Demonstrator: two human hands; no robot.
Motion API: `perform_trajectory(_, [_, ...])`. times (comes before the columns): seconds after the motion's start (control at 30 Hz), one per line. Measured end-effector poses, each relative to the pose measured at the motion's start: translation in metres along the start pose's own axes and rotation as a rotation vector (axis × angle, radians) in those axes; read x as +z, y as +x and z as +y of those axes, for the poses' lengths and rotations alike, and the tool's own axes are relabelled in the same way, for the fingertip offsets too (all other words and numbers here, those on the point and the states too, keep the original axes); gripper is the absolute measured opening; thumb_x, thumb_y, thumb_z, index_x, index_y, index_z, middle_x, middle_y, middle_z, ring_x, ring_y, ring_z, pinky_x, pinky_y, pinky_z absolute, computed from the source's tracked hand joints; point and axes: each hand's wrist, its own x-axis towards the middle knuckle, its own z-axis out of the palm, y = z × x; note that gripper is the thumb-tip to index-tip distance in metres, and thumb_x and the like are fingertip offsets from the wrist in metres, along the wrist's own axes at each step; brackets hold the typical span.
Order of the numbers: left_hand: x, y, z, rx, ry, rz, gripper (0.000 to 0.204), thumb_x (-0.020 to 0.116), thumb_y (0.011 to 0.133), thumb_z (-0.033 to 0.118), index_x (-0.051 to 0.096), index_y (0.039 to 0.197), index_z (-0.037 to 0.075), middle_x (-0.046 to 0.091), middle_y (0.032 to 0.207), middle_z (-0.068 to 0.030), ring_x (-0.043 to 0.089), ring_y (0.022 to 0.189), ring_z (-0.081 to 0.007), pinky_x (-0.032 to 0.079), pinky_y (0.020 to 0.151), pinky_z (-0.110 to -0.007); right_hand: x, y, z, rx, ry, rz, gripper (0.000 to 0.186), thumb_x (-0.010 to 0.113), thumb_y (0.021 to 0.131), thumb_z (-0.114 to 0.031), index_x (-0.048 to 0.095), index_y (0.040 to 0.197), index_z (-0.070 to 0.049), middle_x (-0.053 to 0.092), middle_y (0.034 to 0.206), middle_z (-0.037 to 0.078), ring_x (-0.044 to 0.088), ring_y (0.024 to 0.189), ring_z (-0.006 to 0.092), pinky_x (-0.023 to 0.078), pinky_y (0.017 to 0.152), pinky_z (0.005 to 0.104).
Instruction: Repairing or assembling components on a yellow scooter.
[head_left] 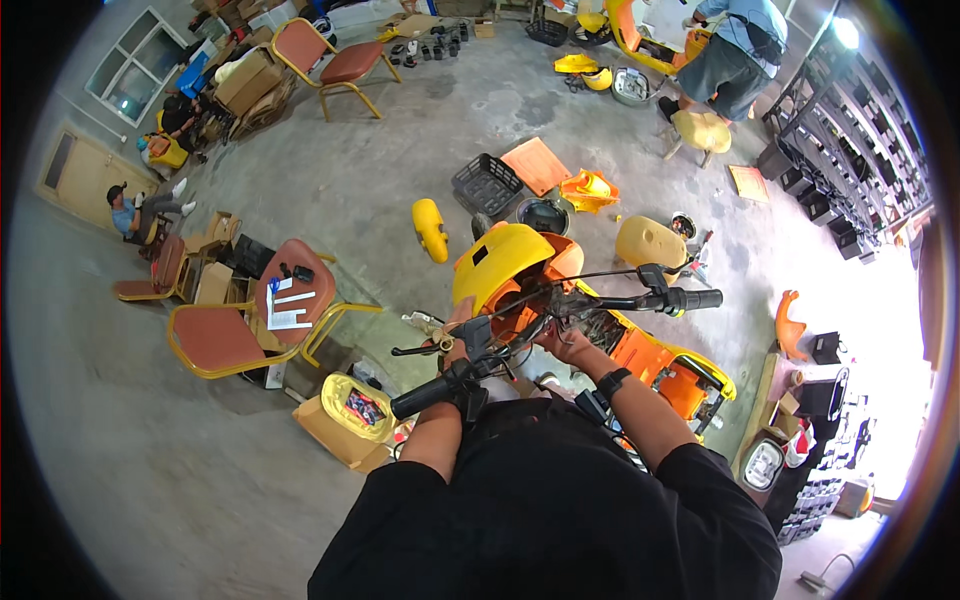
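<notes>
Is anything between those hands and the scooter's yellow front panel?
In this view, the black handlebar lies between the right hand and the yellow front panel. The left hand is too hidden to tell.

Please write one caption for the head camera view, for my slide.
Right hand beneath the handlebar of a yellow and orange scooter, with a loose yellow panel on the floor.

no lettering I can read from here, white papers (289,312) on a red-brown chair (320,282) too small to decipher
</notes>
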Motion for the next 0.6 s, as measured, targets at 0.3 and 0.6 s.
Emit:
perform_trajectory(0.3, [-0.007, 0.036, -0.025, -0.131, 0.217, 0.312, 0.031, 0.075, 0.08, 0.022, 0.069, 0.108, 0.01, 0.07, 0.094, -0.0172, 0.067, 0.088, -0.0372, 0.052, 0.075, -0.044, 0.011, 0.002, 0.013, -0.153, -0.159, 0.077, 0.035, 0.064, 0.094, -0.038, 0.062, 0.116, -0.01, 0.064, 0.102, 0.014, 0.061, 0.095, 0.0288, 0.047, 0.085, 0.0385])
perform_trajectory(0.6, [-0.026, 0.053, 0.008, -0.193, 0.206, 0.426, 0.027, 0.073, 0.076, 0.01, 0.07, 0.102, 0.01, 0.07, 0.089, -0.0153, 0.067, 0.083, -0.0352, 0.052, 0.072, -0.044, -0.007, -0.005, -0.011, 0.189, 0.085, -0.101, 0.05, 0.066, 0.091, -0.048, 0.055, 0.116, -0.006, 0.066, 0.086, 0.012, 0.061, 0.083, 0.0269, 0.05, 0.083, 0.0337])
